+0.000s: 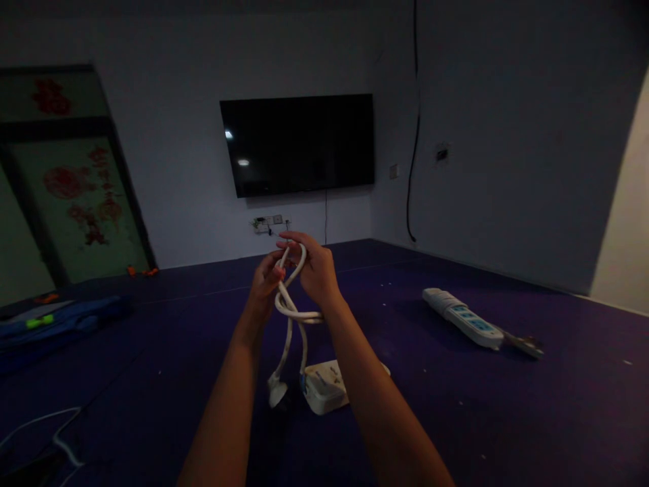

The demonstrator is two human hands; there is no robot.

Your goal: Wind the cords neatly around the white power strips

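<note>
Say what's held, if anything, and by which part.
A white cord, held in the left hand and right hand by its looped upper stretch, away from the plug. The right hand's finger contact is partly hidden.

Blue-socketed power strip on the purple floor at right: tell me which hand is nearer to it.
Right. The right hand, on the white cord, is left of the power strip in the picture; the left hand, also on the cord, is farther left.

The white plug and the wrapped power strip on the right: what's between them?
In the head view, a white block, then the right forearm and purple floor, lie between plug and strip.
</note>
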